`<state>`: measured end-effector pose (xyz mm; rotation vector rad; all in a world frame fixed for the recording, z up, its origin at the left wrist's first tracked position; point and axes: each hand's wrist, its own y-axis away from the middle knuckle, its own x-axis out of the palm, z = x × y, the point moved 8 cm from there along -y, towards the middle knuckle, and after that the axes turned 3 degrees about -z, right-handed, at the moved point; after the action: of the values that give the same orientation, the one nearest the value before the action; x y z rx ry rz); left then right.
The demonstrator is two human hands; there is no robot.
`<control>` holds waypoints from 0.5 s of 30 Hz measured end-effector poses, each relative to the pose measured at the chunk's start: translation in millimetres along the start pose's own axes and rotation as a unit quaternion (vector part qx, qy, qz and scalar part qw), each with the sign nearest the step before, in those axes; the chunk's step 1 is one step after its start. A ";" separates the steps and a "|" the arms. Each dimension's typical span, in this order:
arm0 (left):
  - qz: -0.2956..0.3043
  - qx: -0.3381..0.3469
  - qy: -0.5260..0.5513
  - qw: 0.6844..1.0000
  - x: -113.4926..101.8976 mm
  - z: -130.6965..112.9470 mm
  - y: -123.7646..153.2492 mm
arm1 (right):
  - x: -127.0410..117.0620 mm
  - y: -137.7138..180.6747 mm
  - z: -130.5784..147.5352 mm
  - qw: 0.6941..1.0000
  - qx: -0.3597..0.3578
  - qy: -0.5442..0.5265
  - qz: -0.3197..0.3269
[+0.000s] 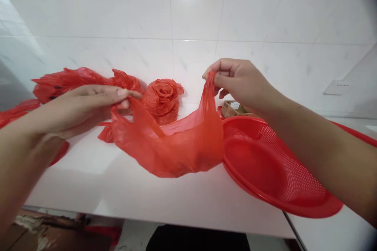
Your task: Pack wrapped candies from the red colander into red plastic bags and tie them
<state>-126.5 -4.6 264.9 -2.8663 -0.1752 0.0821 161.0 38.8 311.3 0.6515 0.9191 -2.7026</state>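
A thin red plastic bag [176, 151] hangs stretched between my two hands above the white table. My left hand [97, 104] pinches one of its upper corners between thumb and fingers. With the fingertips of my right hand [231, 74] I grip the gathered handle at the other end, a little higher. The bag sags in the middle, and what it may contain cannot be made out. Behind it stands a bundled roll of red plastic bags [163, 98], apart from the right hand and partly covered by the held bag.
A red perforated plastic basket [256, 164] stands on the right, partly under my right forearm. Filled red bags [70, 80] lie against the tiled wall at left. A small cardboard box [235, 108] sits behind the basket. The white table's [165, 204] front edge runs below.
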 end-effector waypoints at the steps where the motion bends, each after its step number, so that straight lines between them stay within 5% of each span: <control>1: 0.048 -0.013 0.003 0.999 19.1 -2.4 2.2 | 2.2 -0.1 -1.4 1.000 0.007 0.004 0.012; 3: 0.145 -0.017 0.029 0.989 57.5 -9.6 7.9 | 7.4 0.2 -2.7 0.999 0.011 0.006 0.039; 6: 0.194 -0.005 0.032 0.980 93.4 -15.5 9.2 | 14.4 -0.5 2.8 0.998 -0.007 -0.015 0.064; 9: 0.203 -0.046 -0.091 0.974 111.8 -2.5 4.0 | 29.9 -2.6 16.4 0.993 -0.035 -0.053 0.104; 12: 0.261 -0.102 -0.228 0.932 126.5 16.0 4.7 | 52.5 -4.1 31.2 0.984 -0.063 -0.078 0.146; 15: 0.264 -0.131 -0.261 0.919 127.8 27.7 3.3 | 68.5 -3.9 33.4 0.982 -0.078 -0.085 0.153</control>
<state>-1.5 15.8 232.4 -2.9946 0.5356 0.9985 88.1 17.2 304.6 0.4766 0.8937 -2.3468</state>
